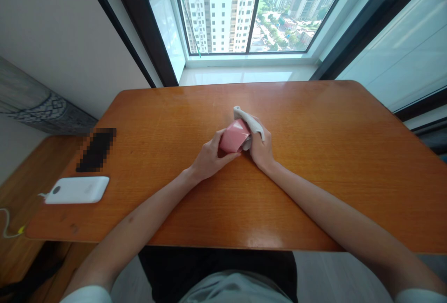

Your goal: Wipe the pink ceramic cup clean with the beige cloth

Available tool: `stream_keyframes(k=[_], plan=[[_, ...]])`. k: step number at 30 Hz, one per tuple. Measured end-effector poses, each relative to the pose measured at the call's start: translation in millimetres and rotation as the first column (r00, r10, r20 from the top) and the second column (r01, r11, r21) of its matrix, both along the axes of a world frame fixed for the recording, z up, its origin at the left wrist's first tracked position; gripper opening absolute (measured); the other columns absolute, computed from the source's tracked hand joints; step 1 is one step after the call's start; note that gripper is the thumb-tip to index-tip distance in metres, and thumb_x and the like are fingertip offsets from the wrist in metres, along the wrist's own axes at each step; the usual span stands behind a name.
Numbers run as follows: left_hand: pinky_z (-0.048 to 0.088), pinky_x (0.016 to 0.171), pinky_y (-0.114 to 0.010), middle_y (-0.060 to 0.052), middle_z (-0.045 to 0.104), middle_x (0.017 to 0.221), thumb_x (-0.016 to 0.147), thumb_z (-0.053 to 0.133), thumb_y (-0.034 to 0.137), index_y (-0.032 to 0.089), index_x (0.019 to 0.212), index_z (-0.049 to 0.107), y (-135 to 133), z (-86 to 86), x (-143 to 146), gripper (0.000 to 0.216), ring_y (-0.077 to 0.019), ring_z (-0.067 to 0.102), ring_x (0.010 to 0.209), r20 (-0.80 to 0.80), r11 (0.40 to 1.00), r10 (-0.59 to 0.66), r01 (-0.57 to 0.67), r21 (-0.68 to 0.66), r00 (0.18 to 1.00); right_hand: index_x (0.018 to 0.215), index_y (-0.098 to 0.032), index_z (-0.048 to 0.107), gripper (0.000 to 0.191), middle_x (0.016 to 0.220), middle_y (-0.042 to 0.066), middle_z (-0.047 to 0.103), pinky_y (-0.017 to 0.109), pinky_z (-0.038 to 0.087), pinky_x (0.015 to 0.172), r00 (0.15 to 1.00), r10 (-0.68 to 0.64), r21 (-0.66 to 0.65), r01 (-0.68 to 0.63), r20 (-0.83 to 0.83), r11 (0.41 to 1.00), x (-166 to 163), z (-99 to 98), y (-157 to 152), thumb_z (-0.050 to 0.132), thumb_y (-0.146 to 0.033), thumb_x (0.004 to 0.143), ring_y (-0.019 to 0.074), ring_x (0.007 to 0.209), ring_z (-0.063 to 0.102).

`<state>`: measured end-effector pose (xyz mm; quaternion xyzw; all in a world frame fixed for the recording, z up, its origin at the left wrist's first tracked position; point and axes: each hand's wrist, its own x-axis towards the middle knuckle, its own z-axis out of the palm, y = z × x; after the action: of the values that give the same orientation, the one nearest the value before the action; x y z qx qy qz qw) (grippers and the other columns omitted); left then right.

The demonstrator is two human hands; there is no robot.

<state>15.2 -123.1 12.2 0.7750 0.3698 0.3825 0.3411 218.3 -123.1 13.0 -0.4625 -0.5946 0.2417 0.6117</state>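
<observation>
A small pink cup [233, 138] lies tilted between both hands over the middle of the wooden table [314, 154]. My left hand [209, 156] is wrapped round the cup from the left and below. Closed on a white cloth [249, 124], my right hand [261, 147] presses it against the cup's right side and top. One end of the cloth sticks up above the cup. The inside of the cup is hidden.
A white power bank [77, 190] with a cable lies near the table's left front corner. A dark, pixelated flat object [96, 149] lies behind it. A large window [251, 10] rises beyond the far edge. A lower wooden surface [21, 186] sits to the left.
</observation>
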Motion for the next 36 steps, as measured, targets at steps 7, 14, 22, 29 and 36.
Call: stream_keyframes(k=[7, 14, 22, 29, 36], plan=[[0.062, 0.096, -0.036, -0.014, 0.077, 0.137, 0.095, 0.083, 0.053, 0.019, 0.15, 0.055, -0.4, 1.7, -0.9, 0.07, -0.0283, 0.077, 0.113, 0.001, 1.0, -0.013, 0.013, -0.026, 1.0, 0.144, -0.028, 0.075, 0.046, 0.152, 0.007, 0.074, 0.053, 0.05, 0.124, 0.999, 0.017, 0.031, -0.018, 0.03, 0.999, 1.7, -3.1, -1.8, 0.05, -0.05, 0.112, 0.0306, 0.138, 0.069], [0.062, 0.097, -0.037, -0.014, 0.076, 0.138, 0.097, 0.082, 0.055, 0.02, 0.153, 0.053, 0.3, 0.4, -1.3, 0.073, -0.0288, 0.078, 0.115, -0.008, 1.0, -0.027, 0.027, 0.0, 1.0, 0.148, -0.03, 0.071, 0.048, 0.15, 0.008, 0.074, 0.055, 0.051, 0.124, 0.997, 0.018, 0.077, -0.024, 0.08, 0.997, 2.6, -2.6, -4.3, 0.05, -0.053, 0.112, 0.0321, 0.138, 0.069], [0.063, 0.102, -0.039, -0.014, 0.077, 0.139, 0.096, 0.083, 0.058, 0.019, 0.151, 0.056, -1.1, -0.2, -1.7, 0.073, -0.0296, 0.078, 0.117, 0.002, 1.0, 0.004, -0.004, 0.027, 1.0, 0.146, -0.031, 0.072, 0.047, 0.149, 0.006, 0.075, 0.054, 0.052, 0.124, 0.997, 0.028, 0.066, -0.033, 0.068, 0.997, 1.1, -1.6, -3.6, 0.048, -0.053, 0.112, 0.0312, 0.139, 0.069], [0.058, 0.118, -0.045, -0.017, 0.064, 0.162, 0.097, 0.081, 0.059, 0.023, 0.164, 0.046, -1.7, -2.8, -1.8, 0.083, -0.033, 0.071, 0.14, 0.053, 0.992, 0.03, -0.037, 0.124, 0.998, 0.148, -0.033, 0.071, 0.047, 0.153, 0.004, 0.074, 0.053, 0.051, 0.126, 0.995, 0.074, 0.071, -0.078, 0.068, 0.994, 0.7, -2.8, -3.6, 0.048, -0.053, 0.113, 0.0301, 0.142, 0.068], [0.064, 0.104, -0.039, -0.015, 0.076, 0.144, 0.098, 0.079, 0.059, 0.02, 0.16, 0.052, -1.5, -2.2, -5.2, 0.078, -0.0286, 0.079, 0.118, 0.081, 0.981, -0.002, -0.013, 0.195, 0.997, 0.161, -0.037, 0.061, 0.057, 0.162, 0.005, 0.067, 0.064, 0.048, 0.129, 0.951, 0.071, 0.255, -0.152, 0.302, 0.955, 3.3, 6.5, -19.0, 0.052, -0.06, 0.109, 0.037, 0.15, 0.063]])
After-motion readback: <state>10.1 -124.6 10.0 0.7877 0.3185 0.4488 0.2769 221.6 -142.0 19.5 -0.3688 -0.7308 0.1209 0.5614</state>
